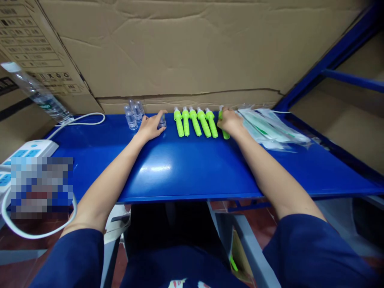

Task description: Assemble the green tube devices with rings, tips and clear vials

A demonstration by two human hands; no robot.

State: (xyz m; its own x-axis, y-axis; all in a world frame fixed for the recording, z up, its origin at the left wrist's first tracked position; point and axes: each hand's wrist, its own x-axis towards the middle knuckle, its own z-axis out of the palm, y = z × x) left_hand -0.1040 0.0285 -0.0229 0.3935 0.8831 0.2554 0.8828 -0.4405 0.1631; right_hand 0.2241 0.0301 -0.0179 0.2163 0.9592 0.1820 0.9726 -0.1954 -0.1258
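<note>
My left hand (150, 127) is curved around a small clear bottle (162, 121) that stands on the blue table, thumb and forefinger on either side of it. Left of that hand stand several more clear bottles (131, 120). Several bright green sticks with clear tips (195, 122) lie side by side in a row at the middle back. At the row's right end, my right hand (230, 121) has its fingers closed on another green stick (225, 134), partly hidden by the hand.
Clear plastic packets with green and white contents (270, 127) lie right of my right hand. A water bottle (45, 100) leans at the back left, near a white power strip (33, 150) and cable. Cardboard (186, 52) walls the back edge.
</note>
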